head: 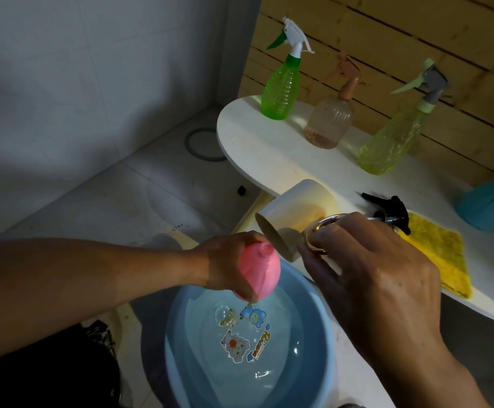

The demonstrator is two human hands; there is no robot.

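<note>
**Mug tipped toward pink bottle over the basin**

Hidden: much of the pink bottle (262, 267), wrapped in the curled fingers of the left hand (225, 265), only neck and one flank showing; held above the far rim of the blue basin (181, 307). Gold handle (324, 221) half covered by the right hand (372, 275), fingers pinched round it. Cream mug (291, 216) on its side in the air, mouth just beside the bottle's neck; touching or apart, cannot tell. Cut off at the right edge: a blue rounded thing (490, 201) on the white table (257, 148). Lower left: a dark shape (48, 372), too dim to name.

Around: green spray bottle (281, 83), clear pinkish spray bottle (329, 119) and yellow-green spray bottle (393, 136), upright in a row along the table's back, before a wooden slat wall (387, 30). Black spray head (390, 212) lying just behind the right hand, beside a yellow cloth (440, 251). Grey ring (207, 159) on the tiled floor near the corner.

Writing: cartoon stickers (235, 346) under the water on the basin's bottom, with a curved word in blue letters (262, 344), too blurred to read.
</note>
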